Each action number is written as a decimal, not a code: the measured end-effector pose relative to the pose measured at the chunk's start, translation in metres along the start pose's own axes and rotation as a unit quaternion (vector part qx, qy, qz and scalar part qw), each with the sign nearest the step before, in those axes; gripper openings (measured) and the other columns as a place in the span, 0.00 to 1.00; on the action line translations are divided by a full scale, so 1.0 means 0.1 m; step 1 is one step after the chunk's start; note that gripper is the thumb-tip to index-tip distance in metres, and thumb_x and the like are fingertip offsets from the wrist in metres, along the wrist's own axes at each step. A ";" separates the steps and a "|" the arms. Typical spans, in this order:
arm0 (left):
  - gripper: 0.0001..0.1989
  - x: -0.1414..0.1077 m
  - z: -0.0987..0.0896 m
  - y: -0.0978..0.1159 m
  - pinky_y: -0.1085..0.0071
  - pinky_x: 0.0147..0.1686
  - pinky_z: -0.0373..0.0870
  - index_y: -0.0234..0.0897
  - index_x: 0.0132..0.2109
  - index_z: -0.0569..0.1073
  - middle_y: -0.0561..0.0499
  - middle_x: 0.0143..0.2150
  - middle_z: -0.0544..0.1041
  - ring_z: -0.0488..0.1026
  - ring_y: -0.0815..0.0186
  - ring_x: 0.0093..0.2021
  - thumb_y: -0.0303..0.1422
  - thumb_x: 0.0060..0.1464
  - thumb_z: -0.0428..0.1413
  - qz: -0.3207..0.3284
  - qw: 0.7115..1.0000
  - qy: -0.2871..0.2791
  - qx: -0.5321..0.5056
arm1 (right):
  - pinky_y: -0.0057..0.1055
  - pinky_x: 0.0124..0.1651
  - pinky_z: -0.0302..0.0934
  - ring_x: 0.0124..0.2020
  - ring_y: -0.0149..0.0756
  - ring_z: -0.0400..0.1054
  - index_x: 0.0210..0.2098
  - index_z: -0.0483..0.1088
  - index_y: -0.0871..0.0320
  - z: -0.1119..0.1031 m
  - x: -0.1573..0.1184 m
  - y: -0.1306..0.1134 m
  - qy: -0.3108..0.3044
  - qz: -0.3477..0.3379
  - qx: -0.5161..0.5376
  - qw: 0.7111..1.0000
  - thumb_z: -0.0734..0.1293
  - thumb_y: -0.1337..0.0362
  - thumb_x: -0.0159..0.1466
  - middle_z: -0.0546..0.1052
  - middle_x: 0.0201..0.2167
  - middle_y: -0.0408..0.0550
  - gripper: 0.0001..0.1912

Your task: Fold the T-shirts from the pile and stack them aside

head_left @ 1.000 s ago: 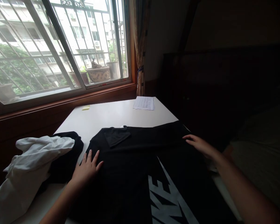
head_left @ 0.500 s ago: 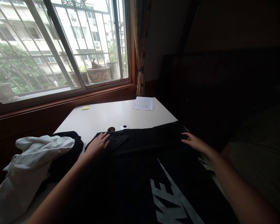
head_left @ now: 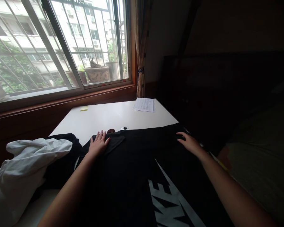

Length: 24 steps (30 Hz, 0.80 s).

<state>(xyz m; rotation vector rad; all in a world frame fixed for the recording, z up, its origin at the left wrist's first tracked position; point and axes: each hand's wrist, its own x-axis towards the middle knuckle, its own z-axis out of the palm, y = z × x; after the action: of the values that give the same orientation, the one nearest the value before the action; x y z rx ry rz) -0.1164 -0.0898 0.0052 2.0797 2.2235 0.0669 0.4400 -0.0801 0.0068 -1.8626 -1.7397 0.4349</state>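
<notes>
A black T-shirt [head_left: 132, 170] with a large grey logo print lies spread over the white table, its near part running out of the bottom of the view. My left hand [head_left: 98, 145] rests flat on its far left part, fingers spread, beside a small turned-over flap of cloth. On the far right part of the shirt is my right hand [head_left: 188, 142], fingers apart and slightly bent, the tips touching the cloth near the edge. Neither hand grips the fabric visibly.
White cloth [head_left: 38, 157] and dark cloth [head_left: 71, 145] are heaped at the left. Paper sheets [head_left: 144, 104] and a yellow note [head_left: 84, 108] lie on the far part of the white table [head_left: 109, 113]. Two small round items [head_left: 124, 128] sit just beyond the shirt. A barred window [head_left: 61, 47] stands behind.
My left hand has turned more upright and spread its fingers on the shirt. The right hand has shifted slightly left in view. The shirt's far edge looks straighter.
</notes>
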 end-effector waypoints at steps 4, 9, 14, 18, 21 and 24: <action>0.39 0.00 -0.01 -0.18 0.40 0.71 0.38 0.36 0.76 0.45 0.48 0.78 0.39 0.33 0.54 0.77 0.54 0.67 0.29 -0.036 0.999 0.012 0.006 | 0.40 0.54 0.67 0.53 0.46 0.74 0.56 0.73 0.54 0.14 0.17 -0.15 0.009 -0.042 -0.020 0.999 0.66 0.64 0.62 0.79 0.51 0.54 0.22; 0.40 0.04 -0.02 -0.27 0.41 0.71 0.38 0.35 0.76 0.45 0.48 0.78 0.38 0.33 0.53 0.77 0.55 0.66 0.29 -0.068 0.998 0.012 0.006 | 0.37 0.51 0.67 0.50 0.44 0.74 0.58 0.72 0.55 0.19 0.41 -0.31 0.023 -0.053 -0.052 0.997 0.66 0.65 0.64 0.79 0.49 0.55 0.23; 0.41 0.11 -0.03 -0.17 0.40 0.71 0.36 0.35 0.76 0.45 0.48 0.78 0.36 0.31 0.53 0.77 0.55 0.66 0.27 -0.098 0.995 0.005 -0.006 | 0.34 0.48 0.66 0.48 0.42 0.73 0.58 0.71 0.55 0.19 0.52 -0.35 0.010 -0.026 -0.125 0.992 0.65 0.67 0.65 0.78 0.49 0.53 0.22; 0.39 0.16 -0.09 -0.09 0.36 0.70 0.38 0.34 0.75 0.46 0.45 0.78 0.38 0.33 0.50 0.77 0.53 0.66 0.29 -0.117 0.993 0.003 0.002 | 0.43 0.49 0.66 0.49 0.49 0.71 0.59 0.71 0.56 0.23 0.43 -0.41 0.025 -0.006 -0.198 0.980 0.62 0.64 0.67 0.75 0.51 0.59 0.21; 0.36 0.17 -0.12 0.02 0.34 0.69 0.38 0.35 0.75 0.49 0.44 0.77 0.40 0.34 0.49 0.77 0.49 0.68 0.33 -0.071 0.997 0.021 0.032 | 0.53 0.55 0.61 0.55 0.58 0.66 0.59 0.72 0.57 0.32 0.34 -0.61 0.072 -0.035 -0.252 0.964 0.61 0.62 0.68 0.72 0.55 0.63 0.22; 0.34 0.17 -0.09 0.18 0.39 0.70 0.38 0.37 0.75 0.49 0.46 0.78 0.42 0.35 0.51 0.77 0.47 0.69 0.36 0.031 0.997 0.046 0.049 | 0.53 0.63 0.55 0.60 0.57 0.61 0.61 0.70 0.59 0.50 0.33 -0.94 0.059 -0.116 -0.231 0.964 0.58 0.61 0.69 0.70 0.59 0.62 0.23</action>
<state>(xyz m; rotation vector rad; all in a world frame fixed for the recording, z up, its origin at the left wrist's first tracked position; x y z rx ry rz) -0.1007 -0.0715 0.0155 2.2422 2.2567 0.0609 0.3390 -0.0381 0.0268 -1.9010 -2.0697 -0.1896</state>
